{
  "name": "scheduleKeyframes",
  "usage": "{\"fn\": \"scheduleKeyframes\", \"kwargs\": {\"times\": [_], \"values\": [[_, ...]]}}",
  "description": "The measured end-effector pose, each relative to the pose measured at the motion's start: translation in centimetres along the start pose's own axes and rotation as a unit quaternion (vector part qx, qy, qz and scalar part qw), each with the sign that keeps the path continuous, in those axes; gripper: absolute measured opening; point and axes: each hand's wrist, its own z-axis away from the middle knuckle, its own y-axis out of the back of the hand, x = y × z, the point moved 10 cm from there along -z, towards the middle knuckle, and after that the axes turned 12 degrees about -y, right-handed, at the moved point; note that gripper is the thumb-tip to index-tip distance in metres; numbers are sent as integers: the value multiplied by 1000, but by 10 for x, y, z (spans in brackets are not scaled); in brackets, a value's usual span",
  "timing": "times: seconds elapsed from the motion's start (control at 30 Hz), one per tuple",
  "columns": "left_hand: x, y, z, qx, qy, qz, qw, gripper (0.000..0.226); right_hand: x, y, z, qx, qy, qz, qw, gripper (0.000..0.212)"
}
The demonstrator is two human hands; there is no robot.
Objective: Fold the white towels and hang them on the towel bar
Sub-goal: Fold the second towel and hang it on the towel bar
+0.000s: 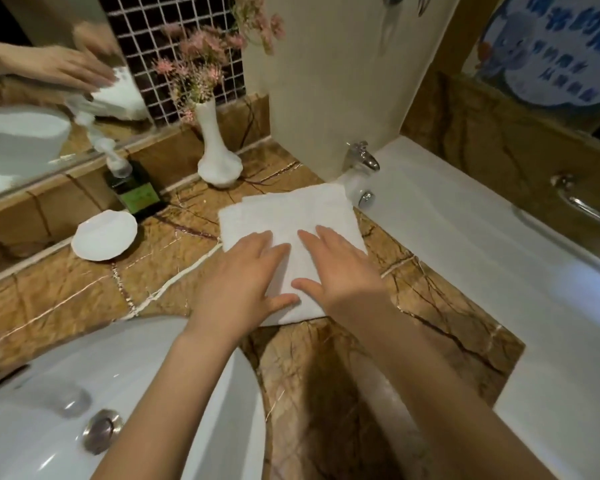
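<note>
A white towel (288, 216), folded into a rectangle, lies flat on the brown marble counter (430, 299) between the sink and the bathtub. My left hand (243, 275) presses its near left part with straight, spread fingers. My right hand (340, 268) lies flat on its near right part, fingers spread. Both hands cover the towel's near edge. A chrome bar (582, 206) runs along the wall above the bathtub at the right.
A white sink (94, 382) with a metal drain fills the lower left. At the back stand a white vase (217, 157) with pink flowers, a soap pump bottle (132, 188) and a white dish (104, 235). The white bathtub (482, 244) and its tap (362, 157) lie right.
</note>
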Motion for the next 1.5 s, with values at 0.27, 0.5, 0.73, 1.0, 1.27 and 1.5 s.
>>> {"fn": "scheduleKeyframes", "kwargs": {"times": [0.27,0.5,0.73,1.0,1.27,1.5], "values": [[11,-9,5,22,-7,-85,996,90,-4,-4,22,120,38,122,985,105],[8,48,-6,97,-26,-5,995,46,-17,24,8,37,64,-29,997,64],[-31,97,-5,239,26,382,892,33,-26,115,0,130,99,-129,978,35],[-38,98,-4,209,37,472,856,43,-3,160,-9,29,53,-481,875,24],[-37,74,32,269,109,751,593,79,12,99,-20,-154,-139,-698,685,22],[-23,81,99,363,174,713,575,45,-17,66,3,-215,-166,-633,725,34]]}}
